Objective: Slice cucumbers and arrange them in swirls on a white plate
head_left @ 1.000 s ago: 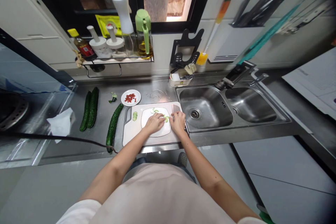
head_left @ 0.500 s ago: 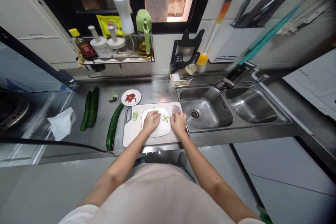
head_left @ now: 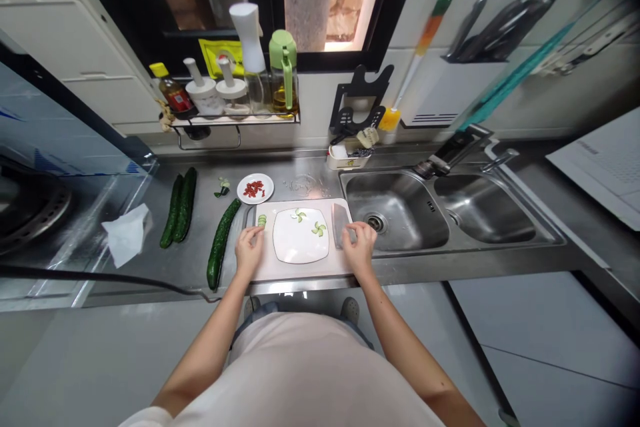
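Note:
A white square plate (head_left: 300,243) lies on the pale cutting board (head_left: 290,271), bearing two small pinwheels of green-edged cucumber slices (head_left: 319,229). My left hand (head_left: 249,252) is over the board's left side, its fingertips right at a small stack of cucumber slices (head_left: 263,220). I cannot make out a slice between those fingers. At the right edge of the board lies a knife (head_left: 339,223) with a broad blade; its handle is hidden. My right hand (head_left: 360,248) hovers beside it, fingers curved and apart, holding nothing visible.
Left of the board lie a whole cucumber (head_left: 220,247), two more cucumbers (head_left: 185,203) and a crumpled white tissue (head_left: 127,233). Behind it are a small plate (head_left: 271,189) of red pieces and green scraps (head_left: 223,188). A double sink (head_left: 395,213) is on the right.
My left hand has moved left, off the plate to the stacked slices. My right hand has shifted right, away from the plate, uncovering the knife blade. The view has shifted slightly.

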`<action>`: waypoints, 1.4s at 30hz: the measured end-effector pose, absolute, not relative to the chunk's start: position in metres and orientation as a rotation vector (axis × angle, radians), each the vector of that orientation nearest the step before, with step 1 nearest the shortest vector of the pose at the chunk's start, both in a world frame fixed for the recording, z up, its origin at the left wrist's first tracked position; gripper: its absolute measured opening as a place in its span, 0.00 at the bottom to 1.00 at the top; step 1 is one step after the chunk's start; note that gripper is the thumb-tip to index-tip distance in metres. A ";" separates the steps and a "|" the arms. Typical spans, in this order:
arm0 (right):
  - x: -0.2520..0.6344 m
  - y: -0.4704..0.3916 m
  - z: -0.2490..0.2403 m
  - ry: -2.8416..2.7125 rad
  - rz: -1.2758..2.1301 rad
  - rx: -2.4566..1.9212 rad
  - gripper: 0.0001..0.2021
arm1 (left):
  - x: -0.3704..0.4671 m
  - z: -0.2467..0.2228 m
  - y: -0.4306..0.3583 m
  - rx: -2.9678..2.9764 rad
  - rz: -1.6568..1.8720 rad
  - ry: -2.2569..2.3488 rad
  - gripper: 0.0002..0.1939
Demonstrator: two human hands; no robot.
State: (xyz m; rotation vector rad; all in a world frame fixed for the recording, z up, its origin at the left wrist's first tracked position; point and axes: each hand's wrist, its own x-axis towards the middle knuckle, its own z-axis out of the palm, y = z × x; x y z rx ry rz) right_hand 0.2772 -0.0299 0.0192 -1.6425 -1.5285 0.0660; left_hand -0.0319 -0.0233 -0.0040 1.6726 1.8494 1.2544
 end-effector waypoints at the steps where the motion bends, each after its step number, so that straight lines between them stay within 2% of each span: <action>1: 0.278 -0.033 0.022 -1.528 0.067 -1.634 0.09 | -0.037 -0.004 -0.026 1.661 1.235 1.881 0.12; 12: 0.264 -0.058 0.033 -1.524 0.126 -1.569 0.07 | -0.069 0.002 -0.023 1.629 0.980 2.148 0.16; 21: 0.262 -0.057 0.032 -1.546 0.085 -1.476 0.07 | -0.043 -0.004 -0.002 1.618 0.765 2.284 0.16; 28: 0.263 -0.058 0.032 -1.558 0.070 -1.444 0.07 | -0.027 -0.010 0.003 1.604 0.802 2.370 0.16; 32: 0.261 -0.058 0.031 -1.557 0.092 -1.441 0.07 | -0.022 -0.008 0.004 1.537 0.679 2.381 0.18; 42: 0.254 -0.056 0.030 -1.578 0.119 -1.430 0.06 | -0.019 -0.015 0.007 1.560 0.685 2.406 0.11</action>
